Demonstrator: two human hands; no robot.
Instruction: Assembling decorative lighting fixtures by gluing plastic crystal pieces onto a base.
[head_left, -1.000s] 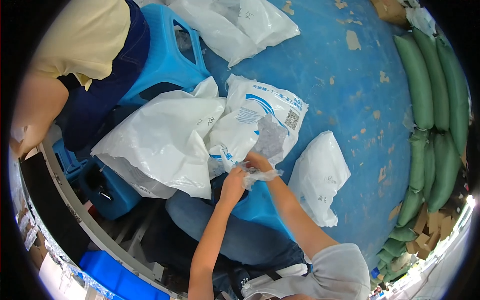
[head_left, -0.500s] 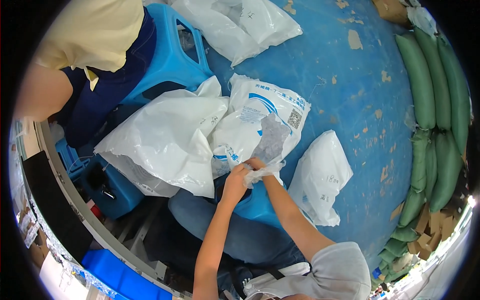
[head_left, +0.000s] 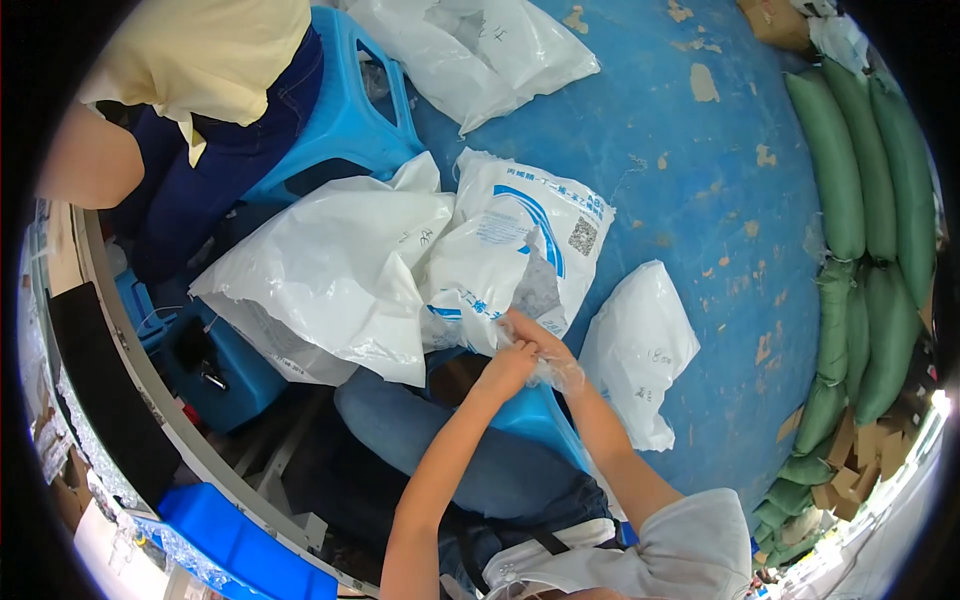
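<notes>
Clear plastic at fingers, bag edge, blue floor beyond

A worker's bare right hand is partly hidden; the frame's top crops a white plastic sack.

Shirt, one: I wear it in whitish grey, right sleeve short and loose; black strip at the front. Trousers, one pair: faded blue. My left hand, right hand, forearms: bare.
</notes>
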